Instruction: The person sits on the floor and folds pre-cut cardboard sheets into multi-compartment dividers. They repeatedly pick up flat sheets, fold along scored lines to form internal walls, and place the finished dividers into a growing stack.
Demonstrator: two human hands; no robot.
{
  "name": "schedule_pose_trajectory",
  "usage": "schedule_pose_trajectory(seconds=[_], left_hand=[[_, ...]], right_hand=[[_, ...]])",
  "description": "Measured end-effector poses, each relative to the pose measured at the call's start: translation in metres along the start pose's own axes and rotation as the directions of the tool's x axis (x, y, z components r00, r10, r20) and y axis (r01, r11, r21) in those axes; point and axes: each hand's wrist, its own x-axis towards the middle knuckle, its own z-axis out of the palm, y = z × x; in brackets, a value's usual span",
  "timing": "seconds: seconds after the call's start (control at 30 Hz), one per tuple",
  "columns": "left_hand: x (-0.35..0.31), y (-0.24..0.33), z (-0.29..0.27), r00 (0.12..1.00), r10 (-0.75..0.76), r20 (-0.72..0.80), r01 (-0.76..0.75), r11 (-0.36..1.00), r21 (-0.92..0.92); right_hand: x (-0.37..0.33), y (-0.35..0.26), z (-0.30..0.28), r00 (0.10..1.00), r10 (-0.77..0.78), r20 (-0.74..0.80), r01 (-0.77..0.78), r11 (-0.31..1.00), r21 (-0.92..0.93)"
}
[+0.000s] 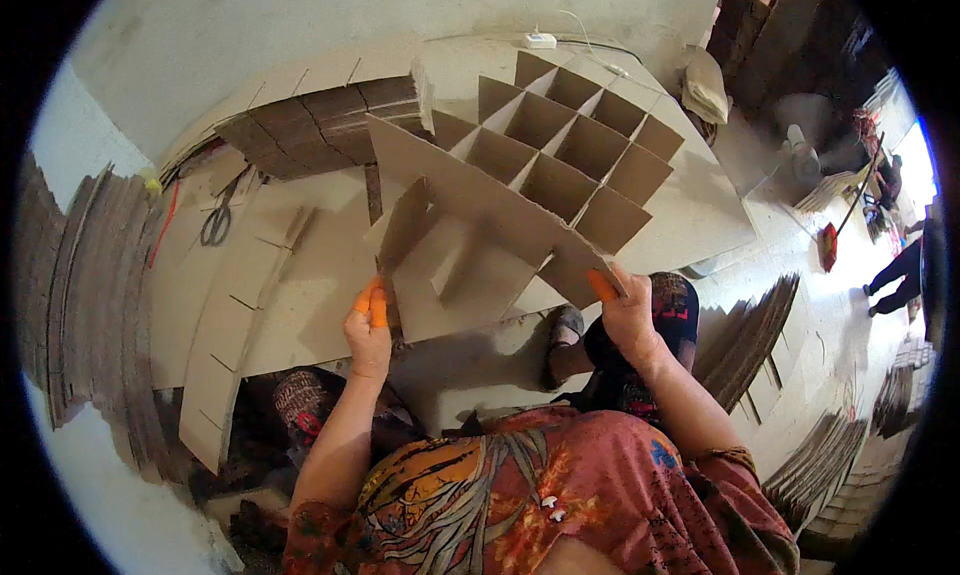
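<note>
Pale tabletop (700, 225) against a plain wall (300, 25), cardboard work all around. Left hand (370, 340), orange covers on the fingertips, pinches the near-left panel (405, 225) of the cardboard divider grid (550, 120). Right hand (630, 320) is closed on the right end of the grid's long near strip (480, 200). Grid sits in front of the person, over the near part of the tabletop, tilted; whether its far side touches down, can't tell. Cells at the far side stand open and square; near side looks less filled out. Step in hand, likely: fitting or squaring the long strip across the others. Next move probably calls for lining up slots and pressing evenly, both ends together, so no panel creases. Just behind the grid's left corner: slotted cardboard stack (320, 130). Left of it: loose slotted strips (225, 360), scissors (215, 227). Beyond it, near the wall: white power socket (540, 41). Right of it, lower down: more cardboard sheets (750, 345).
</note>
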Motion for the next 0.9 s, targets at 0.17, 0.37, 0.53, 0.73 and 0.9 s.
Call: schedule_pose_trajectory(seconds=[0.17,0.37,0.53,0.73,0.9], left_hand=[[-0.008,0.024,0.004,0.993,0.097,0.062,-0.091,0.991,-0.096],[-0.009,0.046,0.030,0.954,0.268,0.135,-0.275,0.961,0.034],[-0.014,0.030,0.047,0.974,0.153,0.168,-0.186,0.961,0.203],[-0.027,0.018,0.030,0.992,0.111,0.052,-0.120,0.970,0.210],[-0.048,0.014,-0.004,0.973,-0.117,0.199,0.082,0.981,0.178]], right_hand=[[-0.010,0.013,-0.014,0.993,0.016,0.118,-0.007,0.997,-0.076],[0.027,-0.043,-0.044,0.956,-0.247,0.158,0.284,0.914,-0.289],[0.040,-0.052,-0.030,0.869,-0.073,0.489,0.311,0.850,-0.426],[0.036,-0.055,-0.009,0.738,0.006,0.675,0.458,0.731,-0.507],[0.032,-0.059,0.025,0.716,-0.090,0.693,0.460,0.807,-0.371]])
